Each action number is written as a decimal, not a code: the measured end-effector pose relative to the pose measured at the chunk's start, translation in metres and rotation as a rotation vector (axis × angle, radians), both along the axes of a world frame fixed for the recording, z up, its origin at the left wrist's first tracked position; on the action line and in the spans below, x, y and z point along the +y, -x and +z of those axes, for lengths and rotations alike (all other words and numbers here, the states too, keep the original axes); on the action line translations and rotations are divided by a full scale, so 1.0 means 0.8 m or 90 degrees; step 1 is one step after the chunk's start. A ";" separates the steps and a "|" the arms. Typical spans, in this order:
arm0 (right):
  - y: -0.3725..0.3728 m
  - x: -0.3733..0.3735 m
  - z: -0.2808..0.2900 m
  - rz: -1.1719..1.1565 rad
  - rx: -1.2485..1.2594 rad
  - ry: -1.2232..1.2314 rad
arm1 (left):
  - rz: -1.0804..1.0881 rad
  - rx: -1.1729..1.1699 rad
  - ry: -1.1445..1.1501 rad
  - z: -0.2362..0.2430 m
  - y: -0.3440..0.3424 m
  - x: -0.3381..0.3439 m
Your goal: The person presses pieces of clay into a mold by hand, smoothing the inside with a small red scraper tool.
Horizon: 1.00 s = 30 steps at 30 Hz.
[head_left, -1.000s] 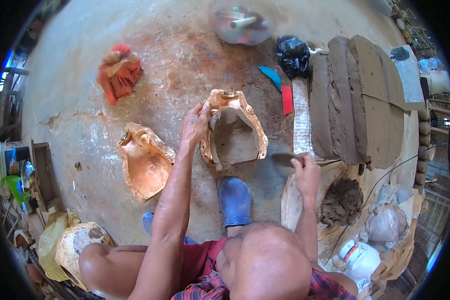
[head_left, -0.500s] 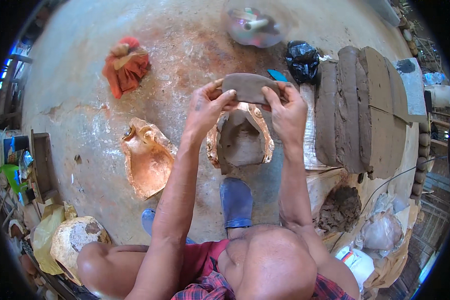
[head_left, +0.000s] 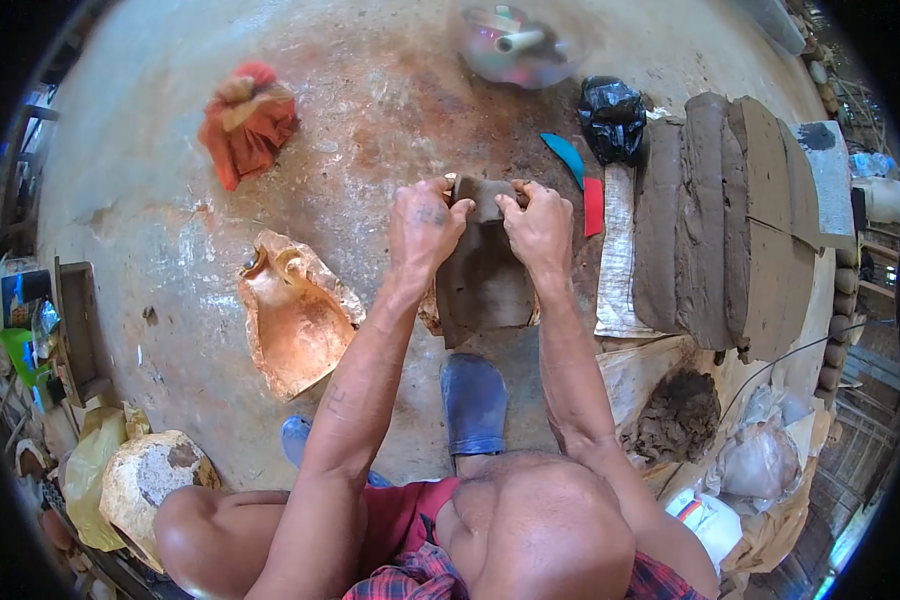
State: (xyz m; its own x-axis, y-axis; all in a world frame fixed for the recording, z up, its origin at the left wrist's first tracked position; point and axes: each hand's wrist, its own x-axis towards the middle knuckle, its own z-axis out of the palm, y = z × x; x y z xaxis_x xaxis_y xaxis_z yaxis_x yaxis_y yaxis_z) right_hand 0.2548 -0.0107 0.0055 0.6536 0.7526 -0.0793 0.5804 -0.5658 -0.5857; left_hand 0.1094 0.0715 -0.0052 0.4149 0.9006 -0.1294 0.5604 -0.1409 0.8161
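Observation:
Both hands press a grey-brown slab of clay (head_left: 485, 270) down into an orange-tan mould half (head_left: 430, 312) on the floor in front of me. My left hand (head_left: 425, 222) grips the slab's upper left edge. My right hand (head_left: 538, 228) grips its upper right edge. The slab covers most of the mould, and only slivers of the mould's rim show at the sides. A second, open mould half (head_left: 295, 325) lies to the left, hollow side up.
Thick clay slabs (head_left: 720, 210) are stacked at the right on a mat. A clay lump (head_left: 678, 415) lies lower right. Red cloth (head_left: 245, 125), a black bag (head_left: 612, 115), blue (head_left: 567, 153) and red (head_left: 593, 205) scrapers, a bowl (head_left: 515, 45) lie around. My blue shoe (head_left: 473, 400) sits below the mould.
My right hand brought a clay slab from the right; both hands lifted it over the mould and have now lowered it into the hollow, fingers pressing its top edge.

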 end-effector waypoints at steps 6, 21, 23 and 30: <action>0.017 0.003 0.004 -0.005 0.000 0.002 | -0.045 0.075 -0.058 -0.008 0.003 0.003; 0.005 -0.003 -0.019 0.094 -0.139 -0.018 | -0.048 0.121 -0.135 -0.011 -0.016 0.008; -0.004 -0.007 -0.019 0.049 -0.142 -0.044 | -0.026 0.120 -0.045 -0.003 -0.008 0.008; 0.038 0.041 0.044 0.158 0.198 -0.637 | 0.173 -0.013 -0.062 -0.064 0.051 -0.012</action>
State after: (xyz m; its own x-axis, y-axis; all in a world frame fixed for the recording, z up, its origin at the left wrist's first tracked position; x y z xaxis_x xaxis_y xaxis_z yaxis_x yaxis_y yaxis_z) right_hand 0.2240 0.0219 0.0406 0.5305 0.6770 0.5101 0.3592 0.3655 -0.8587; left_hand 0.0690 0.0620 -0.0562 0.1582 0.9869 -0.0312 0.5715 -0.0657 0.8180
